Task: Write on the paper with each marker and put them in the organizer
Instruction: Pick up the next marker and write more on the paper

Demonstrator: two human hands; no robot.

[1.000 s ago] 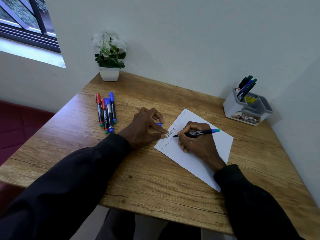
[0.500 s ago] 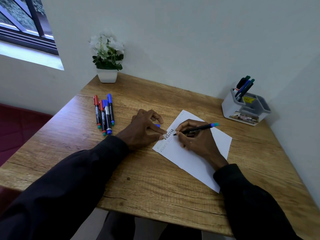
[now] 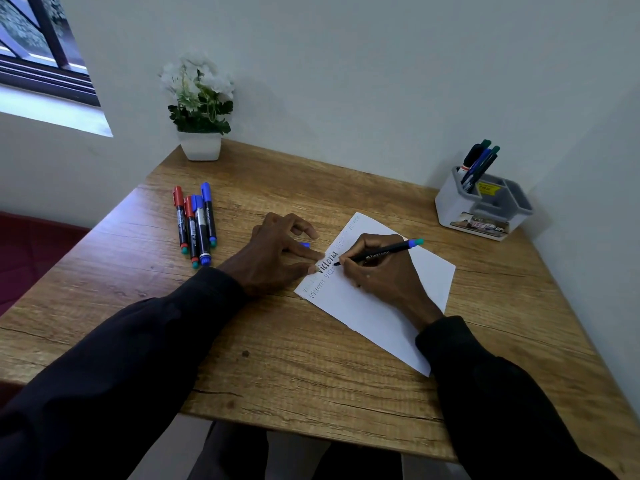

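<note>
Right hand pinches the black marker, tip on the paper on the bench. Left hand lies spread, fingertips pinning the sheet's edge. Lift those and the paper could skid, smearing wet ink. The sleeve might drag through it too.
</note>
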